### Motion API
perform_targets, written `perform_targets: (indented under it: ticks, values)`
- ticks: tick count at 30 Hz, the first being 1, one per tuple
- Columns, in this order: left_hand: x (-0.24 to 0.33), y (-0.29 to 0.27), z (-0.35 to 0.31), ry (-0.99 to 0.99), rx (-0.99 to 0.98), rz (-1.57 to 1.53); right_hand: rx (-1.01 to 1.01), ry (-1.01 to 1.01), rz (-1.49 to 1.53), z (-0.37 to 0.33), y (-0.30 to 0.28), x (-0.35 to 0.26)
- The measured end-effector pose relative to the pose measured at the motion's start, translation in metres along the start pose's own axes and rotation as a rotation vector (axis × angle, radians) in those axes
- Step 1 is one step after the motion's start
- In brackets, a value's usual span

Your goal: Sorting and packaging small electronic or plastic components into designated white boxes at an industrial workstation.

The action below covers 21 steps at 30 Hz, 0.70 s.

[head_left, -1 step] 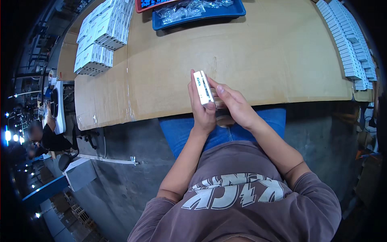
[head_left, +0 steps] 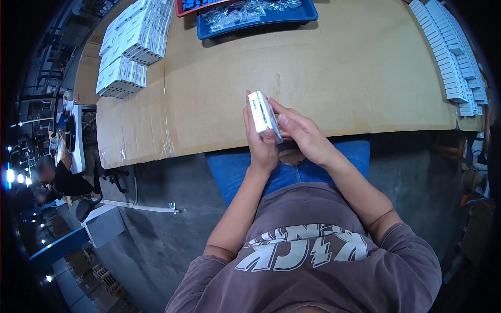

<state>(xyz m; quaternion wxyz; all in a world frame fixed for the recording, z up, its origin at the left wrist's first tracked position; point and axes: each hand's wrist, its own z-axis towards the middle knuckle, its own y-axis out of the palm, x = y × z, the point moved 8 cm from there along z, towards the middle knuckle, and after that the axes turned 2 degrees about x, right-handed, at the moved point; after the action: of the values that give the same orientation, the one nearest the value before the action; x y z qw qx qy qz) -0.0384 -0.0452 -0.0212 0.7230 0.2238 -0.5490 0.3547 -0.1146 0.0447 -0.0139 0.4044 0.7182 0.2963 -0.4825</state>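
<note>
Over the near edge of the cardboard-covered table [head_left: 313, 78], my left hand [head_left: 262, 148] is closed round a small white box [head_left: 262, 112]. The thumb presses the near end, and the fingers lie along the left side. The box is tilted, with dark print on its upper face and a narrow side turned to the right. My right hand [head_left: 308, 138] meets that right side, its index finger by the far corner and its thumb along the near part. Its other fingers are partly hidden behind the box.
White boxes stand stacked at the table's left [head_left: 122, 73] and right [head_left: 451, 68]. At the far edge are a blue tray [head_left: 255, 29] of clear plastic pieces and a red tray [head_left: 195, 9] holding small blue parts. A person [head_left: 73, 175] sits off to the left.
The white box has turned slightly in my hands, so its printed face catches more light. My right fingers have shifted a little against its side. The trays and stacks are unchanged.
</note>
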Motion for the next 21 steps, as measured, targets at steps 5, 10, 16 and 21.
perform_targets:
  ticks: [5,10,16,21]
  values:
    - [-0.015,-0.001,0.000,-0.585,0.104,-0.427,-0.054,-0.393,-0.963,-0.011,0.006,-0.040]
    - [0.005,0.026,-0.010,-0.848,-0.099,-0.666,-0.035,-0.772,-1.079,-0.008,0.005,-0.066]
    - [0.017,0.025,-0.008,-0.893,-0.118,-0.744,-0.140,-0.846,-0.838,-0.003,0.006,-0.068]
    - [0.005,0.026,-0.010,-0.931,-0.119,-0.843,-0.080,-0.902,-0.687,-0.004,0.006,-0.062]
